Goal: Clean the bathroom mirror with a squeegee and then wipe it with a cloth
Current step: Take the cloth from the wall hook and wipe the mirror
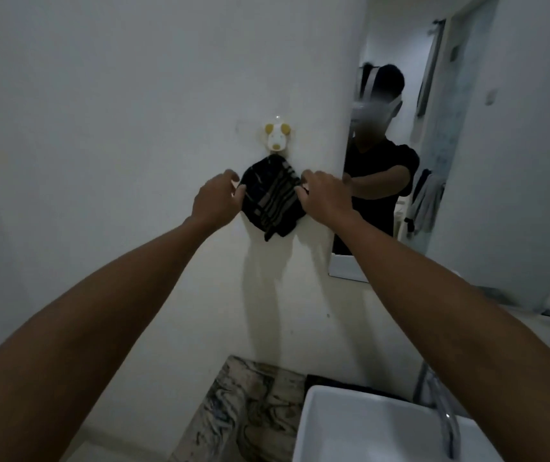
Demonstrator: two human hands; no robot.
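Cloth [272, 198] hanging from wall hook [277, 137], left hand [215, 201] and right hand [323, 198] gripping its side edges

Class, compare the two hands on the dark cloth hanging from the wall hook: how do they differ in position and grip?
The left hand holds the cloth's left edge, away from the mirror; the right hand holds its right edge, beside the mirror. The right hand sits slightly nearer the hook. The left shows a gap between thumb and fingers; the right looks more closed. Both pinch the cloth's side corners, arms outstretched.

A dog-shaped wall hook [277, 137]; white basin [350, 428] and tap [445, 415] below.
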